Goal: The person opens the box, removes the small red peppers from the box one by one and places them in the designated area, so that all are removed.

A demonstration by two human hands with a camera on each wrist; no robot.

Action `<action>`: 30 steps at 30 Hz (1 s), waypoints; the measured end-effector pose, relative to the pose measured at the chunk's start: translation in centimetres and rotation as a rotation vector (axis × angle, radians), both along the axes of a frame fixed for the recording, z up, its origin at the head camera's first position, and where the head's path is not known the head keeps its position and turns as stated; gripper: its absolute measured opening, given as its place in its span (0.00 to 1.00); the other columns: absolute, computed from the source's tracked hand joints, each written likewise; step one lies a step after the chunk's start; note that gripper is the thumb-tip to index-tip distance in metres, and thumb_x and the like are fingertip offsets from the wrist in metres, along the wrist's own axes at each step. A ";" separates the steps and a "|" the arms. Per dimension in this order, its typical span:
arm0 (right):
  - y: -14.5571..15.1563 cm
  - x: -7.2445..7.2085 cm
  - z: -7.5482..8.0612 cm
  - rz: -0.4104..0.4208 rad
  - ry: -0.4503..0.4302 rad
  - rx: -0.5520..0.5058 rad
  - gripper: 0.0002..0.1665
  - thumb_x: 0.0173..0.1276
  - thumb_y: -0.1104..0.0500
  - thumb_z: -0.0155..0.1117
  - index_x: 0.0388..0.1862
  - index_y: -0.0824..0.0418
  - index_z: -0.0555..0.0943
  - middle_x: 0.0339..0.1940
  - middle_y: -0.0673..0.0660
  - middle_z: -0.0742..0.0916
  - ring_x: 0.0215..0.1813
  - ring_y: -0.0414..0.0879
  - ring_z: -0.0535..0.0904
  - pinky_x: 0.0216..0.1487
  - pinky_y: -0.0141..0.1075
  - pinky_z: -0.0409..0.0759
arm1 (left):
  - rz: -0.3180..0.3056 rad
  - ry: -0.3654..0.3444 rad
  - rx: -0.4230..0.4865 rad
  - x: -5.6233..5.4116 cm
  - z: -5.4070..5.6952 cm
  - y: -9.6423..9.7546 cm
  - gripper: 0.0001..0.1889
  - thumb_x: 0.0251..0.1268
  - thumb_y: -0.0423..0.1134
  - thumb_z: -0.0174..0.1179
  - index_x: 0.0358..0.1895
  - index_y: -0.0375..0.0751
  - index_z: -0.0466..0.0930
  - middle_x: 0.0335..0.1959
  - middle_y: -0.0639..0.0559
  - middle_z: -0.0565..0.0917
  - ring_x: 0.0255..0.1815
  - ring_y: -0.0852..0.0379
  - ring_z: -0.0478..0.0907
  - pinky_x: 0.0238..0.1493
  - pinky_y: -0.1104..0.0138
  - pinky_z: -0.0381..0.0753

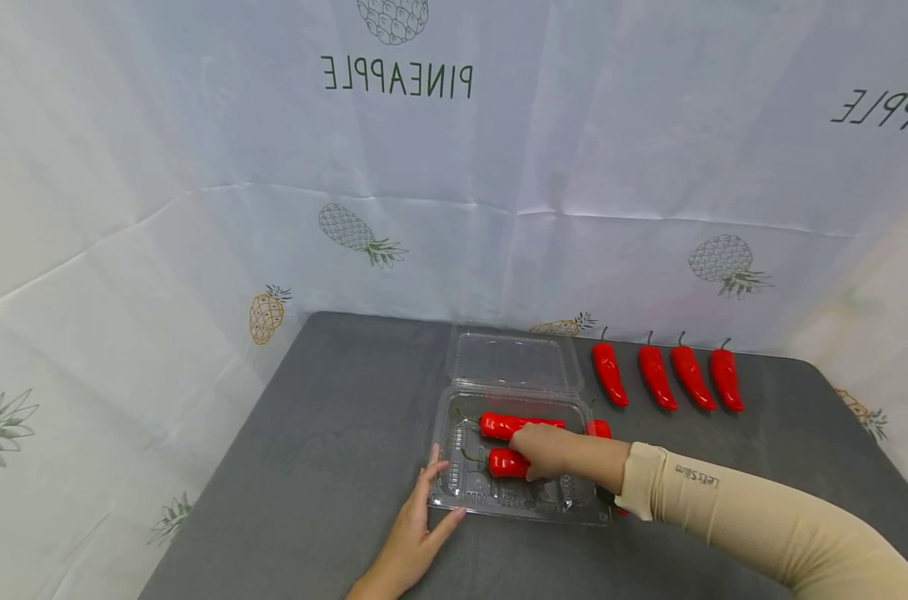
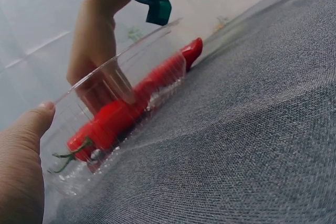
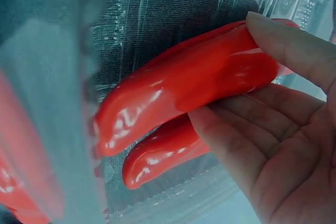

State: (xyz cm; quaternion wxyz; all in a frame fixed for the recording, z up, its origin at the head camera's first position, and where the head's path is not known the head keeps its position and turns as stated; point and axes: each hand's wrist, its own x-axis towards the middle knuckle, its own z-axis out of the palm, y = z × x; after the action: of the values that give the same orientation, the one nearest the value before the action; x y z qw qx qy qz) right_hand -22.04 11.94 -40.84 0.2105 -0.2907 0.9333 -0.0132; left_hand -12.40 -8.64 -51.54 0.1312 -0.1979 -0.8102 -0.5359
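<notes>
A clear plastic box (image 1: 454, 492) lies on the table with its hinged lid (image 1: 510, 362) folded back. Inside it, my right hand (image 1: 547, 450) pinches a glossy red chili pepper (image 3: 178, 82) between thumb and fingers, stem pointing left. A second chili pepper (image 1: 502, 425) lies beside it in the box, on the far side. My left hand (image 1: 412, 529) touches the box's near left corner, fingers along the left side and thumb at the front rim. In the left wrist view, the thumb (image 2: 34, 124) meets the clear rim, and the peppers show through the wall.
Several more red chili peppers (image 1: 655, 377) stand in a row at the table's back right, stems toward the curtain (image 1: 611, 167). Another red pepper (image 1: 599, 428) shows just right of the box, partly hidden by my right arm. The grey tabletop (image 1: 334, 417) extends left of the box.
</notes>
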 end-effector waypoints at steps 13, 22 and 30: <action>0.1 0.2 0.5 -0.017 -0.098 -0.070 0.26 0.53 0.54 0.72 0.51 0.59 0.79 0.37 0.48 0.82 0.39 0.41 0.73 0.49 0.37 0.76 | -0.004 -0.101 0.008 0.2 0.4 0.0 0.31 0.62 0.44 0.60 0.65 0.36 0.61 0.74 0.40 0.53 0.72 0.70 0.47 0.66 0.86 0.39; 1.9 -0.5 0.9 0.060 -0.206 -0.343 0.23 0.63 0.54 0.63 0.57 0.58 0.79 0.38 0.53 0.88 0.30 0.35 0.68 0.33 0.27 0.70 | -0.007 -0.107 0.007 0.3 0.2 0.0 0.31 0.62 0.43 0.60 0.65 0.35 0.61 0.74 0.39 0.53 0.72 0.70 0.47 0.66 0.86 0.38; 3.5 -0.4 1.2 0.004 -0.160 -0.443 0.25 0.64 0.54 0.62 0.58 0.62 0.77 0.39 0.53 0.86 0.34 0.37 0.70 0.32 0.28 0.72 | 0.007 -0.131 -0.008 0.1 0.1 0.1 0.31 0.62 0.45 0.60 0.65 0.37 0.60 0.74 0.41 0.53 0.72 0.68 0.47 0.66 0.86 0.38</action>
State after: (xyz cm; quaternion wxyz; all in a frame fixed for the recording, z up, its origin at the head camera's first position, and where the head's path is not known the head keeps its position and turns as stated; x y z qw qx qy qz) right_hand -22.47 15.41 -39.66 0.2147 -0.3295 0.8875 -0.2400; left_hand -12.31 -8.58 -51.42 0.0788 -0.1600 -0.8200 -0.5439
